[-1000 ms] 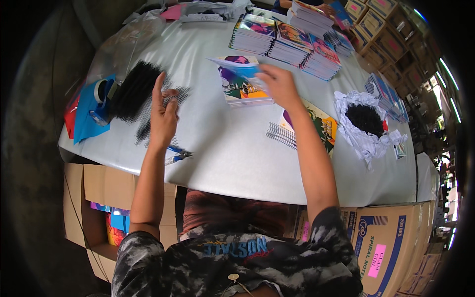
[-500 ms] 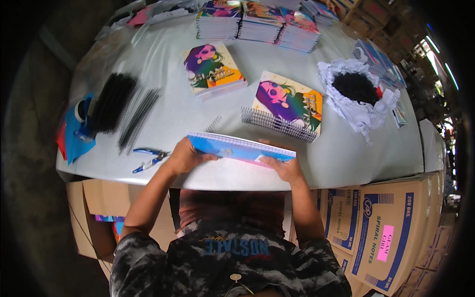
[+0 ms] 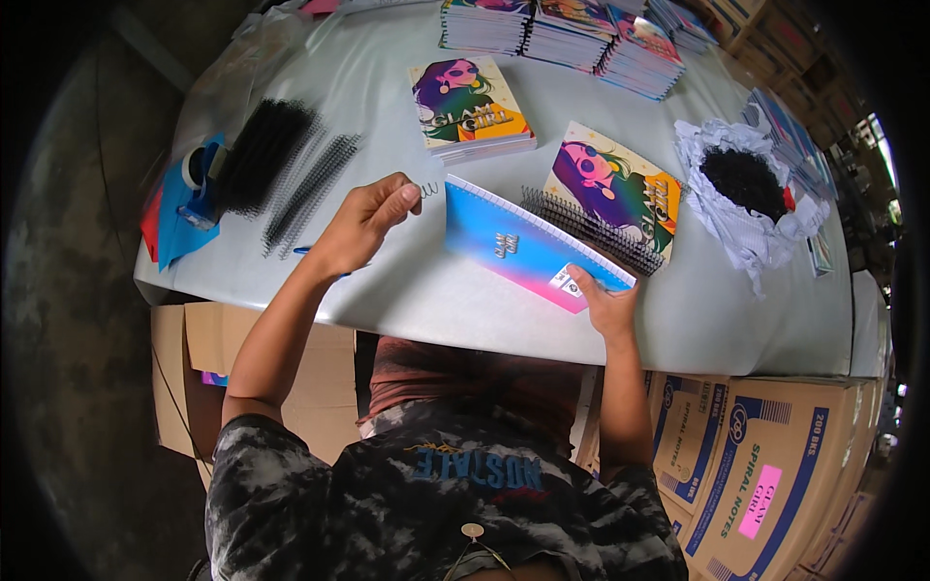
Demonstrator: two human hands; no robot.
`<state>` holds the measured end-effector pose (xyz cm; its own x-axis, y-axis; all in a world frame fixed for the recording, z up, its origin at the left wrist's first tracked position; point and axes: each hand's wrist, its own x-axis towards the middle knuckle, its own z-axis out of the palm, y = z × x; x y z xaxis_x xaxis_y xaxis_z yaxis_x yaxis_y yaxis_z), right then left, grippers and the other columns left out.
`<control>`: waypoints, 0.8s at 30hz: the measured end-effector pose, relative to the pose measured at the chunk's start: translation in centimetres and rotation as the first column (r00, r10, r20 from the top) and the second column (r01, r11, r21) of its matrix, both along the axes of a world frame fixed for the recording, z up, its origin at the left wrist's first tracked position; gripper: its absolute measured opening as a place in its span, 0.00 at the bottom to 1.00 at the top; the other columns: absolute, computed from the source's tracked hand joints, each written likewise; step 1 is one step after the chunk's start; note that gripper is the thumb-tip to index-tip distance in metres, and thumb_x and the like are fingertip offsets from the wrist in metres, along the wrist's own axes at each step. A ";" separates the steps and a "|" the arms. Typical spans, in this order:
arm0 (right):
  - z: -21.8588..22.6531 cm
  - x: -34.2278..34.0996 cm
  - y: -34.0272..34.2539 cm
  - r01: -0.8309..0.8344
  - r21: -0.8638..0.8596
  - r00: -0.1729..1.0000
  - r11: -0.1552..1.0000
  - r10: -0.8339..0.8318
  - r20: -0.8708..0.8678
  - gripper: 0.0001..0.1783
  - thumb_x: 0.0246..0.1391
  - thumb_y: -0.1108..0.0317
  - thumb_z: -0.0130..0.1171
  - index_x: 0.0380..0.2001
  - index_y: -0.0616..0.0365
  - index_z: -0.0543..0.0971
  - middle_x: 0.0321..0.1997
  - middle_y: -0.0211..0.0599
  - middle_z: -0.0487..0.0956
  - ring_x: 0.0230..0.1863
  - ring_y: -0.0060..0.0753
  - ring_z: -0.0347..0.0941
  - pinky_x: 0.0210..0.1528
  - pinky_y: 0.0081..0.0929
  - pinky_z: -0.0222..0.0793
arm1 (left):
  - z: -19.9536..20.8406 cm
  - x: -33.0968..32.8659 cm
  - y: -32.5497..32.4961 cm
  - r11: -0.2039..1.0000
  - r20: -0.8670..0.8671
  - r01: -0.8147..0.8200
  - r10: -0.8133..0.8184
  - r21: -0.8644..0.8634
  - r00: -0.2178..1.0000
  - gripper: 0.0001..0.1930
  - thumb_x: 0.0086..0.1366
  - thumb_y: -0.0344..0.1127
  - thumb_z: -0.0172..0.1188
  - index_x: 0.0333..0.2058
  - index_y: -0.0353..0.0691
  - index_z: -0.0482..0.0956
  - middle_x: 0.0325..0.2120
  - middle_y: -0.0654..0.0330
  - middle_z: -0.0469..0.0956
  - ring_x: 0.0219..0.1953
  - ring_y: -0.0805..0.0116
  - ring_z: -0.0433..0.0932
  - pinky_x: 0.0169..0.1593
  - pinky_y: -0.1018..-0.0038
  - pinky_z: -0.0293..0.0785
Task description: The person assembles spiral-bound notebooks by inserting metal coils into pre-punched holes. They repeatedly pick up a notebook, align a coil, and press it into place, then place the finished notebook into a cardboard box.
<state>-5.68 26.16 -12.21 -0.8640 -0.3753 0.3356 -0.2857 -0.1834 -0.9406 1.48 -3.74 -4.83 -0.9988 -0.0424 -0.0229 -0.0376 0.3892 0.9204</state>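
Blue notebook (image 3: 504,239), right end pinched in right grip (image 3: 610,306), left end near left grip (image 3: 380,215), closed, apparently on a coil (image 3: 429,190)

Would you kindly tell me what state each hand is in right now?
Left hand: closed, seemingly pinching a small wire coil at the fingertips.
Right hand: closed on the right end of the blue-and-pink notebook.

Mottled black-grey shirt (image 3: 358,504), short sleeves (image 3: 254,447), blue chest lettering (image 3: 475,467); reddish bottoms (image 3: 475,384); round pale disc (image 3: 472,530).
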 end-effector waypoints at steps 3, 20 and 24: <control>-0.1 -0.1 0.2 -0.016 0.012 1.000 1.000 0.016 0.009 0.15 0.47 0.80 0.60 0.41 0.66 0.76 0.34 0.32 0.79 0.33 0.16 0.72 0.37 0.16 0.69 | -0.4 -0.3 0.3 0.999 -0.034 -0.006 0.005 -0.038 0.999 0.21 0.66 0.51 0.46 0.28 0.35 0.71 0.18 0.65 0.63 0.25 0.76 0.61 0.32 0.78 0.61; 0.4 0.5 0.2 0.070 0.094 0.963 0.993 -0.042 -0.266 0.12 0.42 0.81 0.62 0.35 0.67 0.79 0.34 0.41 0.81 0.29 0.21 0.75 0.34 0.17 0.71 | 2.8 -2.2 -0.1 0.945 0.353 -0.087 -0.031 0.314 0.935 0.17 0.65 0.45 0.49 0.25 0.36 0.73 0.16 0.67 0.67 0.19 0.82 0.62 0.25 0.85 0.58; 0.5 0.3 0.5 0.017 0.036 0.990 0.999 -0.012 -0.139 0.14 0.43 0.80 0.62 0.37 0.67 0.78 0.34 0.38 0.80 0.31 0.21 0.75 0.36 0.18 0.71 | 4.7 -2.2 0.5 0.961 -0.062 0.147 -0.165 -0.233 0.984 0.05 0.56 0.31 0.60 0.30 0.38 0.74 0.37 0.60 0.70 0.35 0.75 0.71 0.40 0.78 0.68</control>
<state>-5.34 26.66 -11.73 -0.8155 -0.3774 0.4387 -0.4162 -0.1443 -0.8978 -0.73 -3.26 -0.15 -0.9916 0.1193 0.0500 0.1107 0.5826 0.8052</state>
